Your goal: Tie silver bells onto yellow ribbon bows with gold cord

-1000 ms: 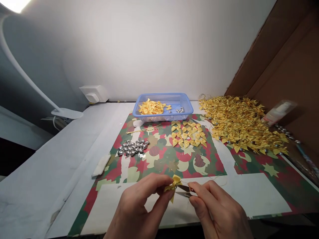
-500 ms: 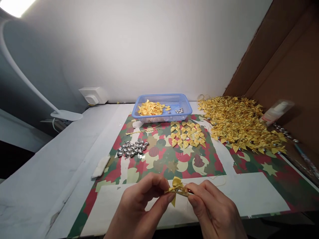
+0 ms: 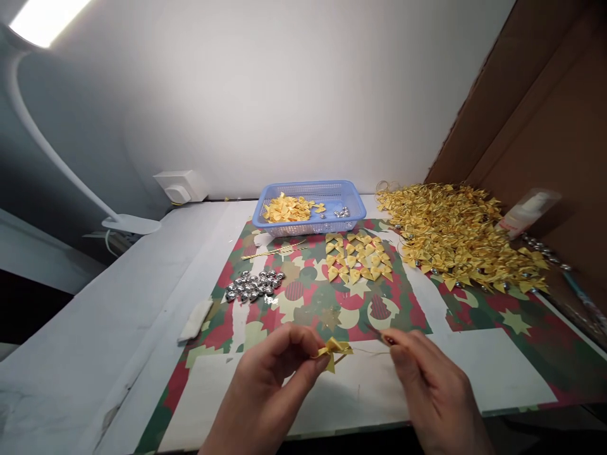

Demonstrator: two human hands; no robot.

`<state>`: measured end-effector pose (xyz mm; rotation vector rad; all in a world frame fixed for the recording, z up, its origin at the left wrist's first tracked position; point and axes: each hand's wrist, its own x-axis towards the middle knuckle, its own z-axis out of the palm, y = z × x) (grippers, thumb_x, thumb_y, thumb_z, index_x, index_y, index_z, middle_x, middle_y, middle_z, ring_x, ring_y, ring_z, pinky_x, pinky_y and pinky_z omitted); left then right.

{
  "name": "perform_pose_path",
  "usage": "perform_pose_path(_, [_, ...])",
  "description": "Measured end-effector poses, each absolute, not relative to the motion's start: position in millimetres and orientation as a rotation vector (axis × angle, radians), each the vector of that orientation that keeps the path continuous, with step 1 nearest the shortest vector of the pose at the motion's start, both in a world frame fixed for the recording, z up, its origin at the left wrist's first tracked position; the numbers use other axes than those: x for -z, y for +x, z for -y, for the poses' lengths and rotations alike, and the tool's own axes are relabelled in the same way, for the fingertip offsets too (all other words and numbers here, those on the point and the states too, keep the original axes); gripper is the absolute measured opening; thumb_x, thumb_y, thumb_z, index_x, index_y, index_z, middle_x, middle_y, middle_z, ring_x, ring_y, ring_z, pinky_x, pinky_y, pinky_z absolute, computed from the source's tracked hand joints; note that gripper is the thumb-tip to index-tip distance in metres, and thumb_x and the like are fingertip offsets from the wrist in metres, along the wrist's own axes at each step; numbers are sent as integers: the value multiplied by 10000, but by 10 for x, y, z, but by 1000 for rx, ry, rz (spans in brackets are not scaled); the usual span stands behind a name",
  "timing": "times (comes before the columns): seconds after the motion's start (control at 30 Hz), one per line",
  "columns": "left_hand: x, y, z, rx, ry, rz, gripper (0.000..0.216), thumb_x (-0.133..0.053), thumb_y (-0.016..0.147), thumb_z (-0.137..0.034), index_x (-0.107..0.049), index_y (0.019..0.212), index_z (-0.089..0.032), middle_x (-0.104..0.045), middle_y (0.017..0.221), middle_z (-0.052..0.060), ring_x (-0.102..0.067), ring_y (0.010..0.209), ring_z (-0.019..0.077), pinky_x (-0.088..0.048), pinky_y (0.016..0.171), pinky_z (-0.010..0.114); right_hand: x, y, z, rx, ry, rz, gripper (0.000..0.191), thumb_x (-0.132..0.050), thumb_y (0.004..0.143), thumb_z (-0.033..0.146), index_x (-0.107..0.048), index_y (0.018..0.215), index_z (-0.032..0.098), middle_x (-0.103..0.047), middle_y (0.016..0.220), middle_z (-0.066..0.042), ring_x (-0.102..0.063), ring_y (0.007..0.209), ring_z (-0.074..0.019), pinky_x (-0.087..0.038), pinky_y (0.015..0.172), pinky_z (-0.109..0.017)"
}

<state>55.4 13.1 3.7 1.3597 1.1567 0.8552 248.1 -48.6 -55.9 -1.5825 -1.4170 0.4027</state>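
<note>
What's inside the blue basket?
A heap of yellow bows on the left and some silver balls towards the right. Whatever lies under the heap is hidden.

left hand (image 3: 277,382): bare | right hand (image 3: 431,379): bare | fingers (image 3: 301,335): uncovered to the tips

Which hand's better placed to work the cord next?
Right, probably: the right hand holds a slim tool close to the cord, while the left hand is occupied pinching the yellow bow.

A glossy yellow ribbon bow (image 3: 334,347) is hanging tilted midair, a thin pale-gold cord (image 3: 370,351) trailing rightward — a slim dark metal tool (image 3: 377,332) is slanting apart, rightward.
</note>
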Motion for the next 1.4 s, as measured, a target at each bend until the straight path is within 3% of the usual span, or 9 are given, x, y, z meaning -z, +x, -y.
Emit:
perform_pose_path(0.2, [-21,471,-235,-760,1105,-1091,137,-777,813,-231,-644,784,-213,-697,802,-13,-621,747,137,-515,666,198,760,3045,515,163,-2083,1402,495,-330,1016,527,-663,1156,188,-721,1024,-104,-695,848,-284,-484,594,-343])
perform_pose_path(0.5, [-26,611,-165,-879,1215,-1135,123,-713,824,-233,-691,945,-240,-699,879,8,-652,822,183,-530,685,240,699,3134,498,455,-2147,1508,445,-358,1004,418,-695,1069,134,-663,1113,-195,-615,1004,-437,-485,647,-534])
perform_pose_path(0.6, [-4,623,-135,-885,1395,-1123,159,-624,873,-209,-661,1016,-270,-701,921,3,-659,823,177,-524,710,247,537,2767,481,153,-1713,1553,313,-471,1000,390,-585,1226,206,-658,1172,-124,-657,1008,-294,-543,777,-406])
perform_pose_path(0.73, [42,609,-88,-893,1654,-1135,277,-562,887,-175,-574,1123,-320,-711,912,-19,-657,765,166,-504,666,248,383,2285,435,-478,-1355,1507,377,-501,967,514,-517,1262,278,-654,1178,-42,-606,634,-132,-541,592,-251])
perform_pose_path(0.87, [66,561,-32,-905,1902,-1122,389,-523,905,-132,-482,1221,-356,-698,895,-47,-604,689,137,-480,669,243,340,2117,329,-785,-1332,1477,187,-487,977,368,-608,955,227,-657,825,7,-546,561,-118,-420,490,-226])
perform_pose_path(0.97, [53,487,-29,-877,1902,-1163,380,-552,913,-165,-482,1234,-358,-688,1002,-27,-606,800,155,-491,761,263,342,2127,282,-828,-1355,1420,249,-459,987,331,-591,813,212,-590,704,12,-554,628,-134,-393,518,-223])
perform_pose_path(1.1, [26,416,-91,-714,1631,-1149,346,-675,873,-289,-569,1201,-316,-679,1128,21,-629,955,211,-519,858,311,379,2129,286,-885,-1360,1280,249,-471,988,378,-603,854,214,-595,728,14,-555,637,-129,-418,561,-214])
perform_pose_path(1.27, [10,496,-166,-640,1355,-1003,123,-687,873,-333,-709,931,-226,-692,829,-4,-624,796,183,-507,727,257,454,2067,293,-764,-1351,1311,223,-478,990,327,-614,850,219,-571,692,25,-521,630,-129,-381,556,-222])
perform_pose_path(1.4, [-22,525,-213,-626,1251,-990,194,-726,843,-342,-715,745,-175,-584,637,-41,-485,613,116,-413,570,200,474,2018,307,-605,-1325,1325,176,-500,986,264,-619,862,228,-554,689,36,-471,589,-117,-359,556,-231])
